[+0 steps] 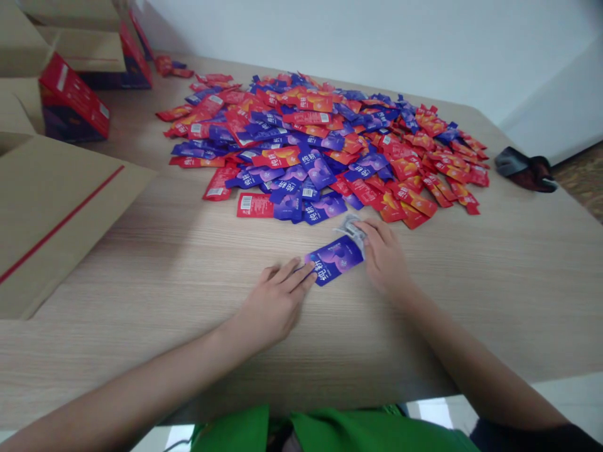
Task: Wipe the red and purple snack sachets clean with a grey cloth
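Note:
A flat purple pouch [343, 256] with pale printing lies on the wooden table in front of me. My left hand [281, 298] has its fingertips on the pouch's near left end, holding it against the table; its thumb is mostly hidden. At the far right end, my right hand [384, 257] has its fingers closed on a small crumpled, partly see-through grey-white thing [351, 226]. It touches or overlaps the pouch's far edge; blur hides what it is. Just beyond both hands rises a heap of red and purple pouches [301, 144].
Open cardboard boxes stand at the left, one with a red and purple side [75, 103]; a large flap [70, 213] reaches over the table [188, 345]. Some red pouches [172, 66] lie near the back. A dark, shiny object [525, 169] sits by the right edge.

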`<action>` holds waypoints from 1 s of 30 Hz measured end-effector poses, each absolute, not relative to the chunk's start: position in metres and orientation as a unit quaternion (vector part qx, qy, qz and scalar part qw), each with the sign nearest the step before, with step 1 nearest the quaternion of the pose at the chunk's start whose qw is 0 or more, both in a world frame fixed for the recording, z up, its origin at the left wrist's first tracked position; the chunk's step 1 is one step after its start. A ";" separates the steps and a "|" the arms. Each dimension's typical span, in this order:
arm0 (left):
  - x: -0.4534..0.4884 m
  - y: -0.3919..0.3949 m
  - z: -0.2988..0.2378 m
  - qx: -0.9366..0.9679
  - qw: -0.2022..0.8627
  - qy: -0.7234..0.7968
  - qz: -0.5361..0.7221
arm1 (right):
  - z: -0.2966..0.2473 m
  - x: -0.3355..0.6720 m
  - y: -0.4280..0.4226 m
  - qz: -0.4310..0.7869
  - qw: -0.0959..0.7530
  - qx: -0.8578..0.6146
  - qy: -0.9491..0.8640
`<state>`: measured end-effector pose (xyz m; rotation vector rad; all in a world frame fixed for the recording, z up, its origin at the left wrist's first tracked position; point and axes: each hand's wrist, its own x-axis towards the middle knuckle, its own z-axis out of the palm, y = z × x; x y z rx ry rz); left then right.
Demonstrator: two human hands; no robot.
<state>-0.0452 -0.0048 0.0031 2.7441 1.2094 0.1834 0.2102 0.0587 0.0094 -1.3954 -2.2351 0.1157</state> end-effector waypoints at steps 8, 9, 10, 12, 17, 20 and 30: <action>-0.044 -0.003 0.007 0.907 0.072 0.411 0.062 | 0.005 0.160 0.046 0.004 0.081 -0.452 -0.888; -0.044 -0.003 0.006 0.907 0.069 0.410 0.060 | 0.003 0.170 0.050 -0.004 0.081 -0.474 -0.877; -0.044 -0.002 0.006 0.908 0.068 0.410 0.057 | 0.001 0.183 0.056 -0.008 0.082 -0.495 -0.865; -0.045 -0.002 0.005 0.908 0.067 0.410 0.052 | 0.000 0.210 0.067 -0.003 0.087 -0.525 -0.847; -0.045 -0.002 0.005 0.908 0.065 0.411 0.054 | 0.015 0.218 0.072 0.023 0.190 -0.524 -0.830; -0.043 -0.003 0.008 0.907 0.067 0.413 0.058 | 0.019 0.180 0.053 0.044 0.191 -0.445 -0.874; -0.043 0.001 0.010 0.906 0.077 0.413 0.046 | -0.004 0.214 0.062 -0.009 0.098 -0.526 -0.845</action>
